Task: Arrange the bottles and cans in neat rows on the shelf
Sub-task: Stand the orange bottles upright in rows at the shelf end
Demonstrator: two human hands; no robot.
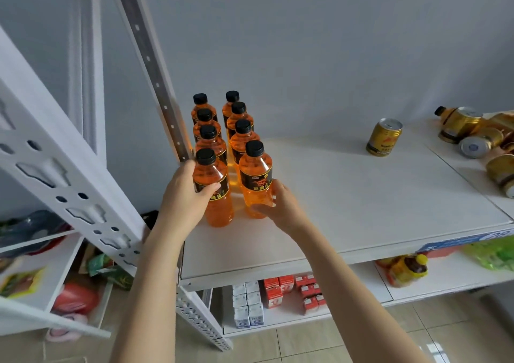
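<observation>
Your left hand (185,195) and right hand (282,205) hold the front left bottle (219,209) and front right bottle (256,173) with curled fingers, so a hard push could topple the bottles behind (210,142).

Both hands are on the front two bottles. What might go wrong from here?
1. The left hand and right hand hold the front left bottle and front right bottle close to the bottles behind; a push back might topple those like dominoes.
2. The cans lying on their sides at the right end of the shelf may roll if it is jolted.
</observation>
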